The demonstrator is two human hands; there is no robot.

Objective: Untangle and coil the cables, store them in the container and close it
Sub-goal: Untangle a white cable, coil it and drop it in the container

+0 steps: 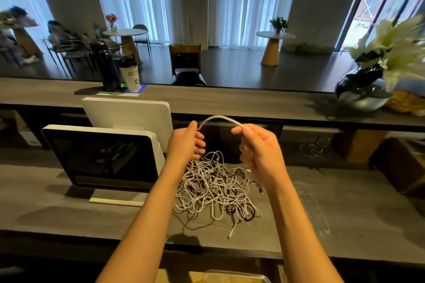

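Observation:
A tangled heap of white and dark cables [216, 188] lies on the grey counter [69, 213] in front of me. Above the heap, my left hand [187, 142] and my right hand [257, 147] are raised and each grips one end of an arched length of white cable [218, 118]. That cable runs down from both hands into the heap. A clear container [230, 277] shows partly at the bottom edge, below the counter's front.
A white-framed screen on a stand [103, 158] stands left of the heap, with a second white screen back [128, 110] behind it. On the raised ledge are a dark bottle [104, 66], a paper cup [131, 73] and a glass vase with white flowers [368, 89].

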